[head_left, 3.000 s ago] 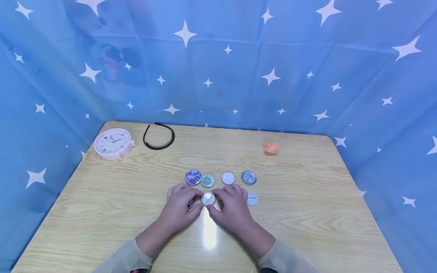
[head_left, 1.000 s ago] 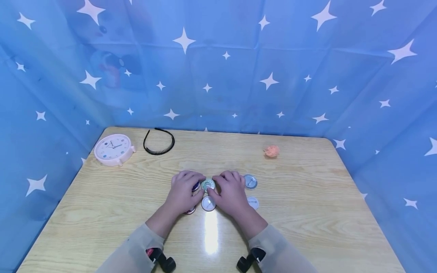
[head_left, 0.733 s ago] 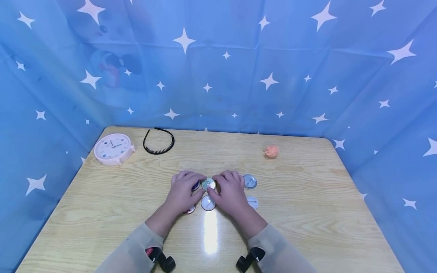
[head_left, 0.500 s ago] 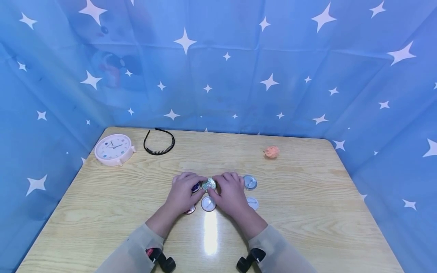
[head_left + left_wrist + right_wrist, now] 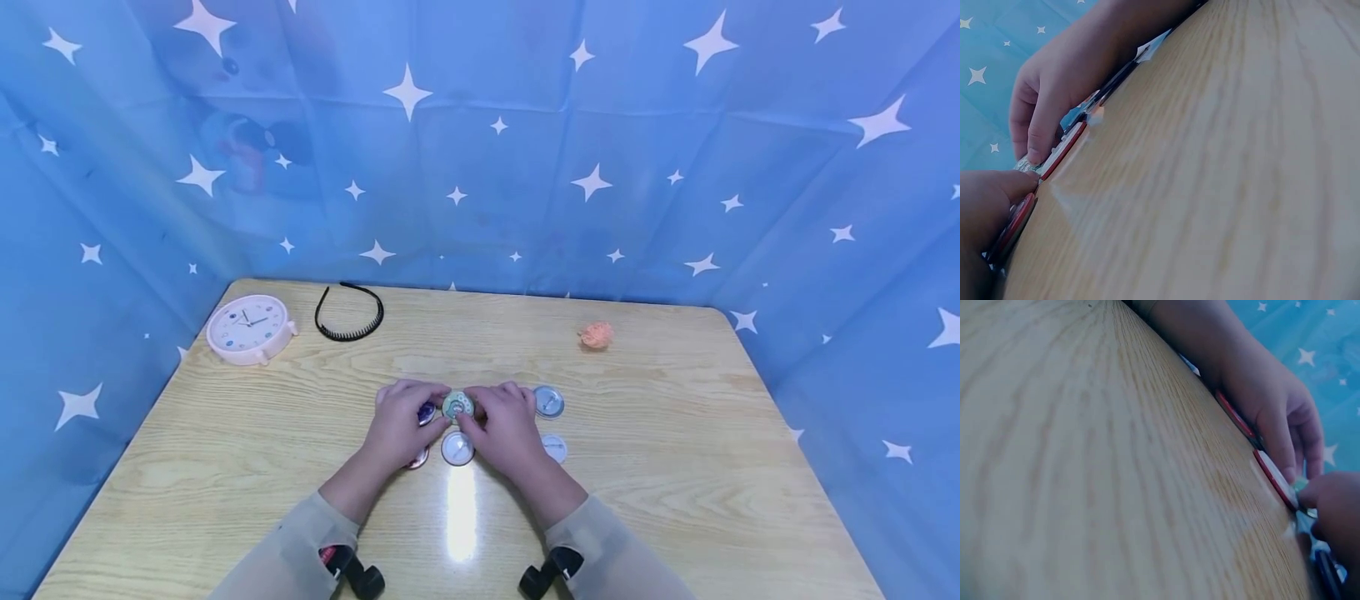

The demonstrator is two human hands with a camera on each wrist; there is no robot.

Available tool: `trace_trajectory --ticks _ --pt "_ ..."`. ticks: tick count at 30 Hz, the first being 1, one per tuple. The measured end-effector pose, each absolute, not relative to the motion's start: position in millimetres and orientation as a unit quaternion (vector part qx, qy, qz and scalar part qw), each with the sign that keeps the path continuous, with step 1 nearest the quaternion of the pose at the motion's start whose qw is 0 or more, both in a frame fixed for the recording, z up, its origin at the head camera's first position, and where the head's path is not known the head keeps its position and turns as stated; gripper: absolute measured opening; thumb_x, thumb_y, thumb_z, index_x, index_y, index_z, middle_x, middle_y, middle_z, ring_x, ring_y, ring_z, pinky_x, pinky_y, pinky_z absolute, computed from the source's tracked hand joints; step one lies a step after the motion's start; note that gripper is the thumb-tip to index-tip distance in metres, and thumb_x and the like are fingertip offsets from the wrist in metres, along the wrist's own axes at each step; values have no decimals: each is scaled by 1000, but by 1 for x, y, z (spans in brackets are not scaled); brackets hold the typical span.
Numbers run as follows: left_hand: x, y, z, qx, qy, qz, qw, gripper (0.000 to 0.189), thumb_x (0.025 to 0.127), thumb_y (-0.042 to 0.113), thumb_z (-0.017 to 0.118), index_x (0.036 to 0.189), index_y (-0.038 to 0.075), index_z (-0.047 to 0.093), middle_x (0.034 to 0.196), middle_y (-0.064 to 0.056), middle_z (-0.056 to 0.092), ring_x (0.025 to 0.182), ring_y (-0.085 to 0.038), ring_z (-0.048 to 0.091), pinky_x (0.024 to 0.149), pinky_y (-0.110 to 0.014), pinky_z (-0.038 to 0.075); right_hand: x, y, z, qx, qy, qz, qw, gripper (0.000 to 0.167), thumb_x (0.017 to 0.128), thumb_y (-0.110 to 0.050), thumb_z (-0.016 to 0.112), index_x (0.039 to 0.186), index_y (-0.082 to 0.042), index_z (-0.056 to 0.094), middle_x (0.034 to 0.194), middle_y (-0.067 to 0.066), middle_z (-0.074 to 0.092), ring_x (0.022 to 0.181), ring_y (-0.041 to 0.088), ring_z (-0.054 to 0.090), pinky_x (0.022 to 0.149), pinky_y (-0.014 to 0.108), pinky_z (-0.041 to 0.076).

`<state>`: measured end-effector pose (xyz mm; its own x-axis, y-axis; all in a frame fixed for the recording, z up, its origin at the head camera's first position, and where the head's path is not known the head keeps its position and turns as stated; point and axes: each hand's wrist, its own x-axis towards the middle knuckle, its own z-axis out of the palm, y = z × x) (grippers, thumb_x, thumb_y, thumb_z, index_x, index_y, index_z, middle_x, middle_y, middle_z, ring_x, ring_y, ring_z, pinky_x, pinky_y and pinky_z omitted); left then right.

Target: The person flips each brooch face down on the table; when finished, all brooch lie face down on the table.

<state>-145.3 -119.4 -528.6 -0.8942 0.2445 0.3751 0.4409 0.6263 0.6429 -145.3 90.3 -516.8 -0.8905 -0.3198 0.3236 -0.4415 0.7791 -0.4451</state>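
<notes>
Green badge [image 5: 457, 405] is what we have between our two hands, its patterned face up, directly between the fingertips of the left hand [image 5: 405, 422] and those of the right hand [image 5: 504, 423]. Both hands are clamped on it: each pinches its rim between thumb and forefinger, the left from one side, the right from the other. Whether it touches the desk [image 5: 675, 467] we cannot tell

Just on our side of the thumbs lies a white-backed badge [image 5: 457, 448], pin side up, with a red edge in the wrist views. Under the arch of our left hand we see part of a purple badge [image 5: 427, 413], and by the heel of that hand a reddish badge [image 5: 417, 458], partly covered. Just to the right of our right hand lie a silver-backed badge [image 5: 549, 402] and, nearer us, a small white badge [image 5: 555, 448], both showing their pins

Well beyond our left hand, off to its left, are a pink clock [image 5: 251, 329] and a black headband [image 5: 349, 336]; beyond our right hand, to its right, sits a fluffy peach-coloured thing [image 5: 597, 335]. Behind everything hangs a starry blue curtain [image 5: 480, 158]
</notes>
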Motion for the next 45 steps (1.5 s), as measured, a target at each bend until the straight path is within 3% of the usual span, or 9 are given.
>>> trace_trajectory --ticks 7,17,26,37,45 --pt "-146 -118 -530 -181 -892 -397 117 43 81 19 94 120 11 77 91 10 79 113 -24 65 105 -55 33 -144 92 -518 197 -935 275 111 35 94 -30 81 124 -13 76 78 -14 62 93 18 55 100 52 33" --pt "-149 -120 -529 -178 -893 -396 120 19 82 19 94 92 17 78 92 10 79 110 -22 65 106 -55 33 -146 90 -516 202 -927 292 120 30 97 -29 78 122 -11 77 80 -12 63 93 20 57 99 52 34" --pt "-146 -120 -528 -177 -889 -400 138 21 87 15 86 106 12 80 80 15 73 107 -23 66 103 -55 34 -145 89 -516 199 -927 295 117 29 99 -30 75 121 -12 77 80 -11 66 92 21 57 101 53 35" --pt "-146 -120 -528 -181 -885 -401 154 17 87 15 85 103 14 79 80 14 72 102 -21 66 102 -55 35 -146 89 -516 206 -925 292 131 25 98 -24 75 120 -13 77 83 -10 71 92 21 60 100 53 35" --pt "-146 -120 -529 -183 -881 -405 161 19 90 15 84 108 15 79 84 11 75 102 -22 66 103 -56 35 -145 89 -515 200 -923 301 131 26 100 -28 73 120 -12 77 88 -9 73 96 21 61 102 53 35"
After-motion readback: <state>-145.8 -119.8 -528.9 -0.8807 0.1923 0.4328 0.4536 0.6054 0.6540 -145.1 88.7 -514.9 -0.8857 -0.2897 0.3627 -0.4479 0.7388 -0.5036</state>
